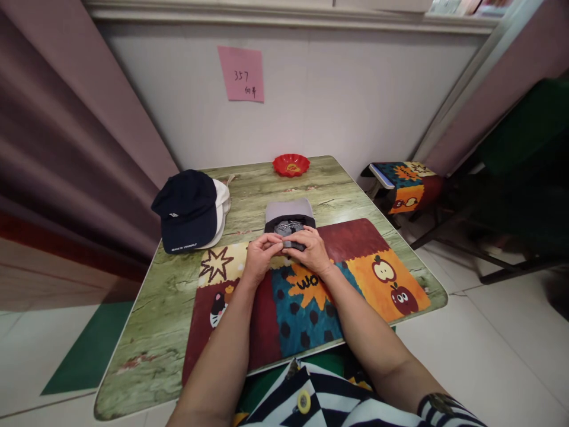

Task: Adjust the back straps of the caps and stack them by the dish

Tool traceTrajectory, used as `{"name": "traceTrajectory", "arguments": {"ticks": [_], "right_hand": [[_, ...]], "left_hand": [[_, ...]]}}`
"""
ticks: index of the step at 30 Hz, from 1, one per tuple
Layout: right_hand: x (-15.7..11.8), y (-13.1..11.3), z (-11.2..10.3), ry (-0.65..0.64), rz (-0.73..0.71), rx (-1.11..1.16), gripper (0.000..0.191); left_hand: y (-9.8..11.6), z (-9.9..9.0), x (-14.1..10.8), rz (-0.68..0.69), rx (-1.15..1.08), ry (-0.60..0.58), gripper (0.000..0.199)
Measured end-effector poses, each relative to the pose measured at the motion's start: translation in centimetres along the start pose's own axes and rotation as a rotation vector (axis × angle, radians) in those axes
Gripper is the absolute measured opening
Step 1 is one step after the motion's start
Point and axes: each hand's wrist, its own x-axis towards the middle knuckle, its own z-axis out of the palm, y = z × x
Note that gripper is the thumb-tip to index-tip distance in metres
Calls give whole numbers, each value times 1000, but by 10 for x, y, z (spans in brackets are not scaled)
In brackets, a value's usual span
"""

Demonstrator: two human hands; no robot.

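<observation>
A grey cap lies on the far edge of the patterned mat, its brim toward the wall and its dark inner band and printed lining facing up. My left hand pinches at the back of the cap, fingertips together near the end of its strap. From the other side, my right hand grips the cap's dark strap between thumb and fingers. The fingertips of both hands almost meet there. Part of the cap's back is hidden behind my fingers.
Stacked caps, a navy cap over a white cap, sit at the table's left. A red scalloped dish stands near the wall. Under my forearms is a colourful mat on the wood-patterned table. A stool stands right.
</observation>
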Motion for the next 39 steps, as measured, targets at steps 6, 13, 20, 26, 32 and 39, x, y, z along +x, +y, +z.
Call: {"name": "traceTrajectory", "arguments": {"ticks": [6,13,20,26,32,39], "right_hand": [[1,-4,-1,-25,13,0,18],[1,-5,0,22,16,-15,16],[-2,0,3,54,55,-47,14],[-2,1,4,75,44,-62,15],[-2,1,6,67,63,-102,13],[-2,0,4,150,51,-51,18]], "left_hand": [[3,0,-1,33,28,-51,19],[7,0,-3,298,358,-51,11],[11,5,-9,510,621,5,7],[7,4,-7,541,645,45,11],[7,3,-8,630,810,22,10],[6,6,-11,527,729,121,7]]}}
